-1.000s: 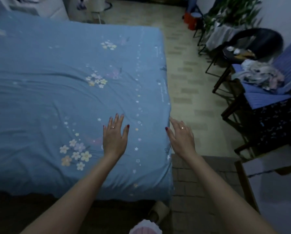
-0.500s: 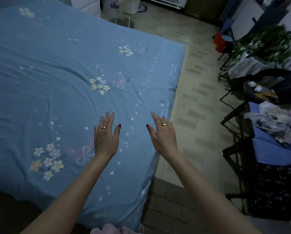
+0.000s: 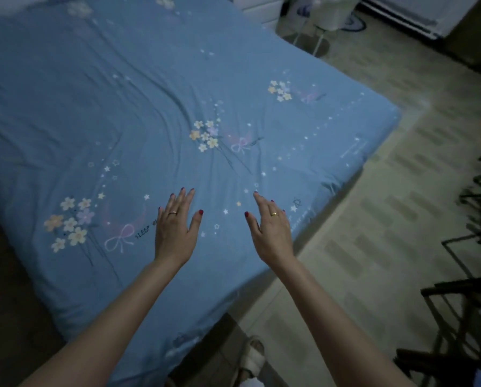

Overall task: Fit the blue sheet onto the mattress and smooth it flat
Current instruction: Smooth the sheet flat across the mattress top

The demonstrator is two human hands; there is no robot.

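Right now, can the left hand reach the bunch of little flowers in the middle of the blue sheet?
Probably yes, with a lean. The left hand lies flat and open on the blue flowered sheet, and the middle bunch of printed flowers sits further up the bed. Only bare, wrinkled sheet lies between them; nothing blocks the way.

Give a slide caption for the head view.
Both open hands, left hand and right hand, over the wrinkled blue sheet.

The blue sheet (image 3: 155, 113) looks matt, creased cloth.
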